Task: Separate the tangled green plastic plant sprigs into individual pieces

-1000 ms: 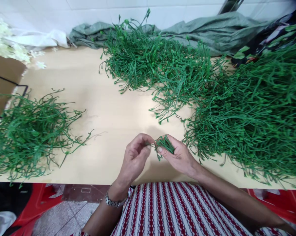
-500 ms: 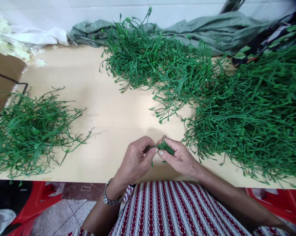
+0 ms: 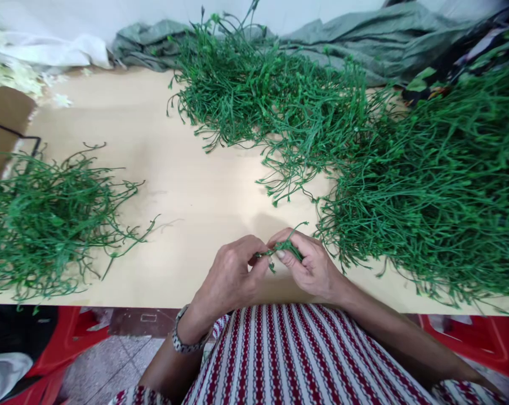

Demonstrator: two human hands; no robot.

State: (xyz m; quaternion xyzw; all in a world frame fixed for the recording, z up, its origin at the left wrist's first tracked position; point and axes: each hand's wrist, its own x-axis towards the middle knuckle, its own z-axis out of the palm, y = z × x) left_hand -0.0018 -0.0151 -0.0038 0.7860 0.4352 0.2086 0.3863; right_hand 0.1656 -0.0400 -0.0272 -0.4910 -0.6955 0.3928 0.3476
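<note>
Thin green artificial-looking stems (image 3: pixel 289 246) are bunched in my right hand (image 3: pixel 311 264), its thumb and fingers closed around them near the table's front edge. My left hand (image 3: pixel 237 270), with a watch on the wrist, pinches the end of a stem at the left side of that bunch. The fingertips of both hands nearly meet. One stem sticks up and to the right above my right hand, and a short tip hangs down between the hands. How the stems join inside the fingers is hidden.
A large heap of green stems (image 3: pixel 432 191) covers the table's right side, joining another pile (image 3: pixel 263 90) at the back. A smaller pile (image 3: pixel 56 219) lies left, beside a cardboard box (image 3: pixel 3 124). Grey-green cloth (image 3: pixel 343 42) lies along the wall. Red stools (image 3: pixel 478 343) stand below the table (image 3: pixel 187 185).
My left fingertips have drawn slightly away from the right ones. A stem now pokes up from the bunch in my right hand. The whole view has shifted slightly.
</note>
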